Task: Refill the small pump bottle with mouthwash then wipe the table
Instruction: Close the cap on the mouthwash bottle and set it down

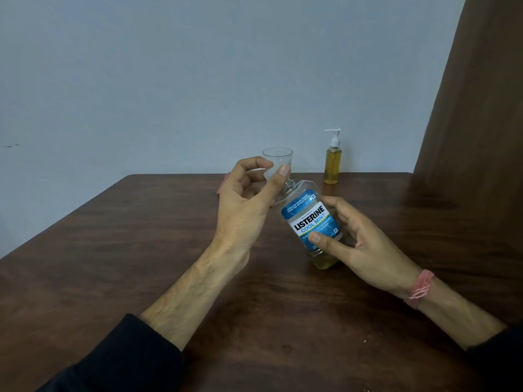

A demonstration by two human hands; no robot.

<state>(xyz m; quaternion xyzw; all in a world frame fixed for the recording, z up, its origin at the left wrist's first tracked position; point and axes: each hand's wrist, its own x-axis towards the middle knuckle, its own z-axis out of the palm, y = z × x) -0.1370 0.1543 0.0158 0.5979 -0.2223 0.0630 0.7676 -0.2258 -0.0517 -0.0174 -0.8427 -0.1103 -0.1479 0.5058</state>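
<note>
A mouthwash bottle point(311, 224) is gripped around its labelled body by the right hand point(365, 250), low over the brown table point(113, 250), and is tilted so that its long axis runs up and away to the left, neck toward the left hand point(249, 199). A clear cap point(270, 172) is pinched between the left thumb and fingers just above the neck, which looks uncapped, though that cannot be told for certain. The pump bottle point(332, 159) is seen upright at the table's far edge, beyond and a little right of the mouthwash bottle, well apart from both hands and with its pump on. The right hand is judged nearer to it. A clear cup point(278, 157) stands behind the left hand, beside a pink cloth point(223, 185).
</note>
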